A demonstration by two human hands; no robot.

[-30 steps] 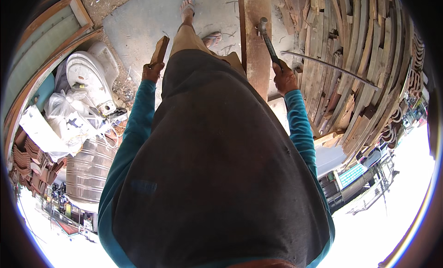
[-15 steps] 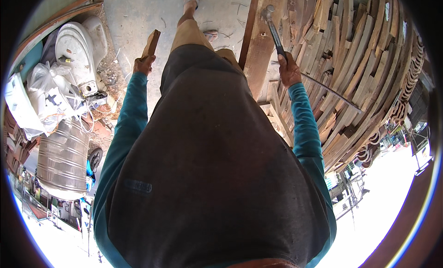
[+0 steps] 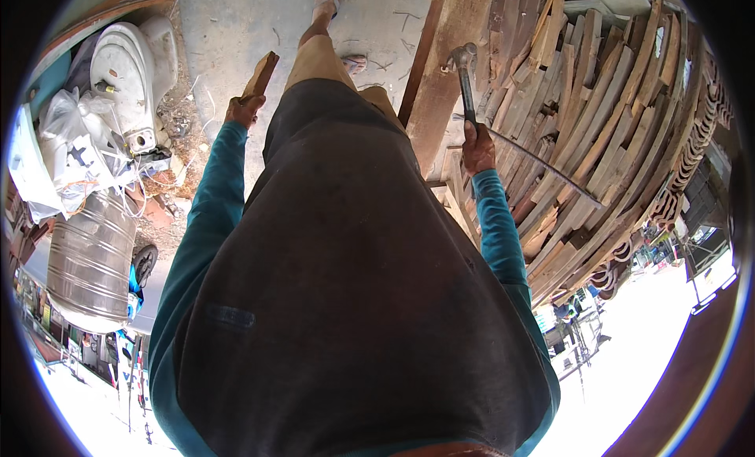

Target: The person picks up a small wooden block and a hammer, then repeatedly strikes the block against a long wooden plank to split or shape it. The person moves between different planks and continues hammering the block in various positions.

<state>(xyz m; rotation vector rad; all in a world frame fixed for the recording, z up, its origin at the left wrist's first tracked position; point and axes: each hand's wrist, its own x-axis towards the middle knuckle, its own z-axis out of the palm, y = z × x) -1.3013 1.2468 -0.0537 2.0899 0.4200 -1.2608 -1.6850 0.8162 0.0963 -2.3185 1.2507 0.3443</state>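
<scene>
Since a second ago you have stepped forward: your right hand [image 3: 477, 149] stays clamped on the dark-handled steel claw hammer [image 3: 464, 78], raised beside the long brown plank [image 3: 440, 71], while your left hand [image 3: 244, 109] grips a short brown wood offcut [image 3: 260, 74].

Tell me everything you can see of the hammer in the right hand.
The hammer is a claw hammer with a dull grey metal head and a slim dark handle. The right hand grips the lower end of the handle in a closed fist, so that end is hidden. It is held nearly upright, head at the top, tilted slightly to the left. The head sits in front of a long brown wooden plank, with stacked timber to its right. Whether the head touches the plank cannot be told.
</scene>
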